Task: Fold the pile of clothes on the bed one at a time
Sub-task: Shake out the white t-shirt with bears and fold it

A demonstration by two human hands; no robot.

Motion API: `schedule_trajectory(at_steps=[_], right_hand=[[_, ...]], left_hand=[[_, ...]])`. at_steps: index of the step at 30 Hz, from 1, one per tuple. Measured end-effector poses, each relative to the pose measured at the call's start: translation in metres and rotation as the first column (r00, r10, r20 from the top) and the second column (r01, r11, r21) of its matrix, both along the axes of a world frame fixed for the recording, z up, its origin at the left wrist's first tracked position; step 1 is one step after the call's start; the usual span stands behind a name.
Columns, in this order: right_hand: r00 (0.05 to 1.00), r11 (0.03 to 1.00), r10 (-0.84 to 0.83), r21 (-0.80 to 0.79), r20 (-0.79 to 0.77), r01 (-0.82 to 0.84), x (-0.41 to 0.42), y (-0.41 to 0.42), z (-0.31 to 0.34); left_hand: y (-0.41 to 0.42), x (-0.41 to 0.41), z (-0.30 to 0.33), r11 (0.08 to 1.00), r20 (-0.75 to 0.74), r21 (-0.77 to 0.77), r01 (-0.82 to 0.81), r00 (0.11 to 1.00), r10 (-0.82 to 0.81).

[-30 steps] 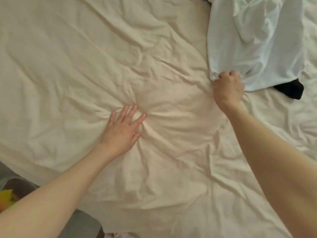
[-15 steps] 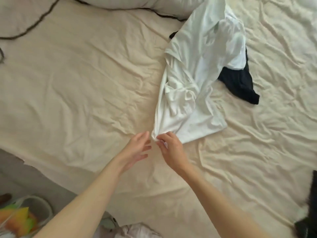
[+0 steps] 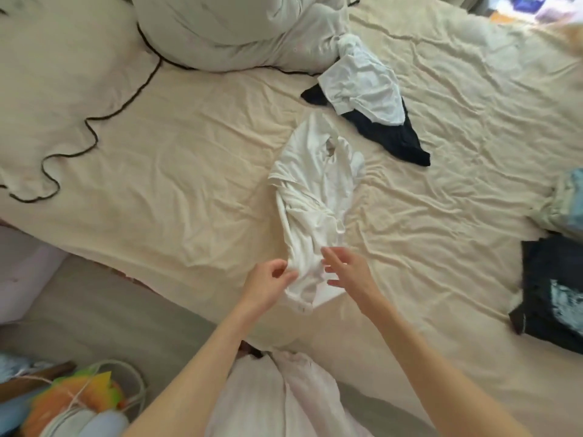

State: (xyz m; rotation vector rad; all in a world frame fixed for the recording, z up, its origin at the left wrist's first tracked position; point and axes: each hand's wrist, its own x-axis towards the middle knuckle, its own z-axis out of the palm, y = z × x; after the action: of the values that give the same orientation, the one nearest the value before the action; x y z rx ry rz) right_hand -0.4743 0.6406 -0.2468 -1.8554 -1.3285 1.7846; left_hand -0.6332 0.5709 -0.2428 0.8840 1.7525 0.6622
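Note:
A crumpled white shirt (image 3: 312,197) lies stretched lengthwise across the cream bed sheet (image 3: 176,165). My left hand (image 3: 268,283) pinches its near hem at the bed's front edge. Just right of the hem, my right hand (image 3: 347,272) hovers with its fingers spread, holding nothing. Farther back, another white garment (image 3: 362,86) lies on top of a black garment (image 3: 394,137).
A folded dark printed garment (image 3: 555,291) lies at the right edge, with a pale blue one (image 3: 568,200) beyond it. A pillow (image 3: 227,29) and a black cable (image 3: 79,134) sit at the back left. A basket (image 3: 88,402) stands on the floor, lower left.
The white shirt was dragged from the pile toward the bed's near edge. My left hand left the sheet and took the hem; my right hand let go and opened.

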Motion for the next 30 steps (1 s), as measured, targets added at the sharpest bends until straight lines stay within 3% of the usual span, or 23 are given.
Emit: schedule_trajectory(at_steps=[3,6,9,11,14,17,22,24,27,30], right_hand=[[0.992,0.93,-0.083,-0.365,-0.095,0.042,-0.002,-0.001,0.028],[0.989,0.902,-0.116,-0.428,-0.094,0.065,-0.015,-0.012,0.047],[0.991,0.953,-0.134,-0.279,-0.028,0.121,-0.027,-0.013,0.058],[0.997,0.999,0.006,-0.036,0.077,-0.003,-0.03,-0.003,0.075],[0.955,0.944,0.193,0.223,0.224,-0.243,-0.028,0.017,0.106],[0.907,0.825,0.285,0.403,0.311,-0.397,-0.024,0.041,0.147],[0.885,0.707,0.433,0.545,0.169,-0.45,-0.019,0.062,0.207],[0.868,0.682,0.485,0.574,0.11,-0.454,-0.016,0.066,0.229],[0.856,0.656,0.517,0.634,0.017,-0.409,-0.011,0.075,0.26],[0.865,0.65,0.501,0.67,-0.022,-0.359,-0.001,0.085,0.281]], left_hand=[[-0.017,0.003,0.038,0.971,-0.056,0.12,0.207,0.978,-0.201],[-0.038,0.009,0.069,0.917,-0.123,0.183,0.354,0.934,-0.336],[-0.052,0.007,0.087,0.915,-0.116,0.193,0.354,0.934,-0.337],[-0.052,0.0,0.098,0.925,-0.123,0.133,0.356,0.932,-0.341],[-0.045,-0.013,0.116,0.916,-0.162,0.019,0.401,0.905,-0.393],[-0.026,-0.021,0.137,0.913,-0.23,0.038,0.406,0.893,-0.388],[0.021,-0.033,0.177,0.94,-0.421,0.26,0.22,0.902,-0.095],[0.037,-0.034,0.193,0.898,-0.456,0.355,0.259,0.887,-0.075],[0.055,-0.032,0.211,0.828,-0.384,0.479,0.29,0.918,-0.099],[0.066,-0.03,0.225,0.85,-0.314,0.486,0.204,0.948,-0.048]])
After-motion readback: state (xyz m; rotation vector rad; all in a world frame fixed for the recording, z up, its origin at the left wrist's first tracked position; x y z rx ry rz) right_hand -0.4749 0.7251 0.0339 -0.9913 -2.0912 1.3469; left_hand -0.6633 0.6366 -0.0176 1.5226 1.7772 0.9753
